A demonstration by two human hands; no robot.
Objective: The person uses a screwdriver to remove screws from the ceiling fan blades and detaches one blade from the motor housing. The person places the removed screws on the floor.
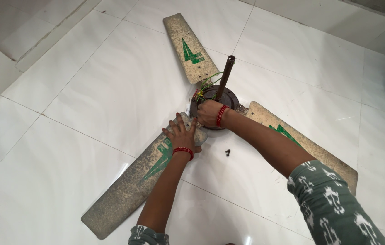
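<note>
A dusty, cream-coloured three-bladed ceiling fan (210, 102) lies flat on the white tiled floor (79, 90), its dark round motor housing (228, 97) facing up with a brown metal rod (225, 75) rising from the centre. The left hand (181, 134) rests palm down, fingers spread, on the near-left blade (133, 186) just beside the housing. The right hand (209, 113) is curled closed against the housing's near rim; what it grips, if anything, cannot be told. Thin green wires (206, 84) sprout beside the rod. A small dark screw-like piece (227, 152) lies on the floor near the housing. Both wrists carry red bangles (222, 115).
</note>
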